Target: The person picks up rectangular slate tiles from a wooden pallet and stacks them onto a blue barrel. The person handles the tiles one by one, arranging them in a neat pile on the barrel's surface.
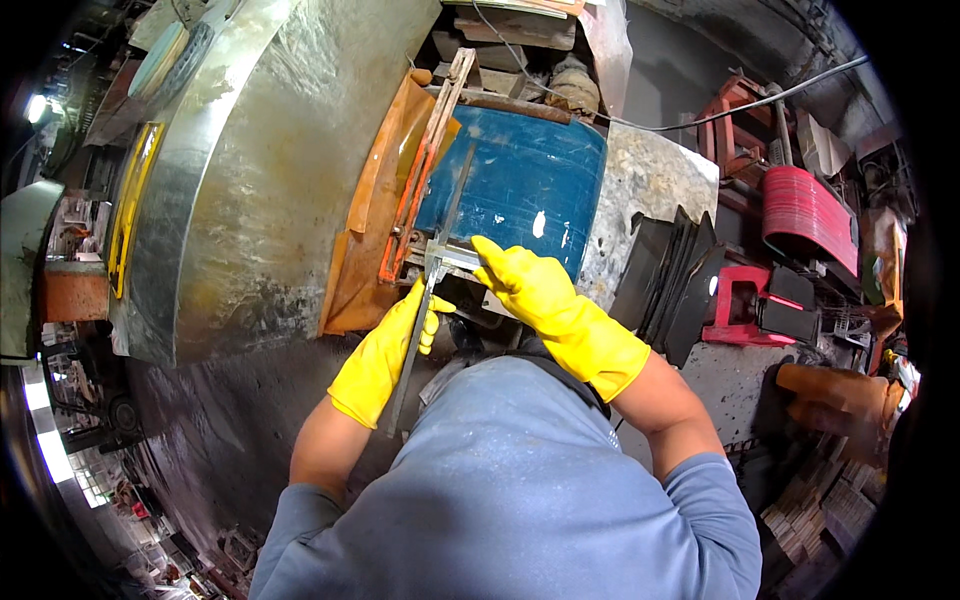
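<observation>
Both my hands wear yellow rubber gloves and meet in front of my body at a long metal bar tool [438, 258] with a crosspiece, shaped like a large caliper or square. My left hand [388, 352] is closed on the bar, which slants down past the wrist. At the right end of the crosspiece, my right hand [540, 295] is closed, its fingertips partly hidden. Just beyond the tool lies a blue rounded drum-like surface [515, 185]. An orange-and-grey metal frame bar [412, 210] runs beside it on the left.
To the left stands a large metal-sided block [280, 170], with an orange sheet [350, 270] along its edge. Dark plates [665, 285] lean at the right, near a red stool-like piece [738, 305] and stacked pink curved sheets [808, 220]. A cable [700, 124] crosses the far side.
</observation>
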The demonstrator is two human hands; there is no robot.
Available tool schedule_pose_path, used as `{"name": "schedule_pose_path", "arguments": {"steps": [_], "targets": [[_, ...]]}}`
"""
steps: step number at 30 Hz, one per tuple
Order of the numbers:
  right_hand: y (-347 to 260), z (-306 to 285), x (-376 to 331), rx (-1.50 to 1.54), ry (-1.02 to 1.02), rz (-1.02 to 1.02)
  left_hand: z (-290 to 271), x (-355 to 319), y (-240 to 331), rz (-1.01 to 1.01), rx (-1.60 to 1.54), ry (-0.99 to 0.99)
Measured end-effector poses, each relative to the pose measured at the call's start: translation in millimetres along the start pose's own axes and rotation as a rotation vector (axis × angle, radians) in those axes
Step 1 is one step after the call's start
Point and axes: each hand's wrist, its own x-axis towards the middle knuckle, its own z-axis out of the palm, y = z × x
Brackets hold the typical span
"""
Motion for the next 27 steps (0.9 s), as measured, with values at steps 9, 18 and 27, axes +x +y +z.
{"name": "schedule_pose_path", "arguments": {"steps": [9,18,27], "targets": [[-1.2,3.6,1.4,0.190,-0.092,0.088,-8.2,2.2,-6.0,-0.056,-0.013,0.010],[0.0,-29.7,22.0,0.828,0.059,0.782,-36.7,-26.2,49.0,0.440,0.022,0.212],[-37.2,-11.1,21.7,0.162,0.120,0.289,12.5,-62.3,10.9,0.781,1.305,0.895]]}}
